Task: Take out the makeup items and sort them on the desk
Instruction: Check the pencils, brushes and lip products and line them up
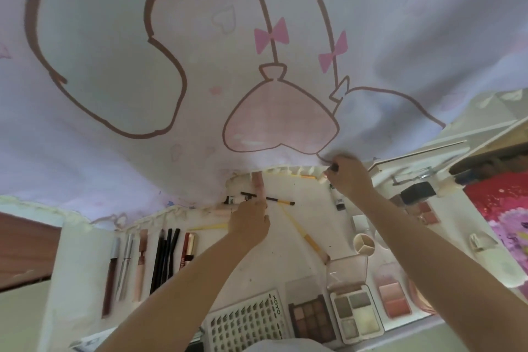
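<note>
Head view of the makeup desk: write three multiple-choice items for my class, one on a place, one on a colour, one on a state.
1. Where is the lash tray? A near the desk's front edge, left of the brown eyeshadow palette; B under the curtain; C on the red cloth.
2. What colour are the curtain's bows? A blue; B pink; C yellow.
3. The four-pan palette has its lid: A shut; B missing; C raised open.
Answers: 1 A, it lies at the near edge beside the brown palette; 2 B, every bow is pink; 3 C, the lid stands up behind the pans.
</note>
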`<state>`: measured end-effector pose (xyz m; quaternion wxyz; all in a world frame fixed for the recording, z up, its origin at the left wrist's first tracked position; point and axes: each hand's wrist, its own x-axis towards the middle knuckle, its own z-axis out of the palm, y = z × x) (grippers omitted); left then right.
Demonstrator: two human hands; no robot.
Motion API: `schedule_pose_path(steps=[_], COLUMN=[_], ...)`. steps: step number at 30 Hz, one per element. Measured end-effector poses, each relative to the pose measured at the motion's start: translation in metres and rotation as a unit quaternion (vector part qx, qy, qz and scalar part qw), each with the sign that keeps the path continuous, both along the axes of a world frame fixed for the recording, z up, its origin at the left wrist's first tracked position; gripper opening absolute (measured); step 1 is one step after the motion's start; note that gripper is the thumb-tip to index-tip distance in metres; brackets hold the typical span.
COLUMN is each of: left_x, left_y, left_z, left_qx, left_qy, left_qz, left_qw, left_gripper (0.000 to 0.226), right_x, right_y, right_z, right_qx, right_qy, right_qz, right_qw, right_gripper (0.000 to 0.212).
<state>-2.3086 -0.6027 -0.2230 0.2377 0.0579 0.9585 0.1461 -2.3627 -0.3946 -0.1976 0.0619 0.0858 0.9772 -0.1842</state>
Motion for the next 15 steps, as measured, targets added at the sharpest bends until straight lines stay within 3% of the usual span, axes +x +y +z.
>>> schedule_pose_path(steps=[7, 15], left_x=[-0.001, -0.003], left_y=[-0.008, -0.017], left_z=[-0.012, -0.014], left_qx=[-0.014, -0.008], left_qy=[-0.015, -0.019], left_qz=[-0.020, -0.015], left_qw=[1.000, 1.000], left_gripper=[0.034, 0.032], right_x=[-0.009, -0.017], right_y=[-0.004, -0.008], right_z=[-0.013, -0.016], right_qx=[0.081, 0.096], right_qy=[-0.036, -0.044], right_qz=[0.060, 0.087], right_qw=[0.994, 0.991], right_gripper=[0.026, 0.031])
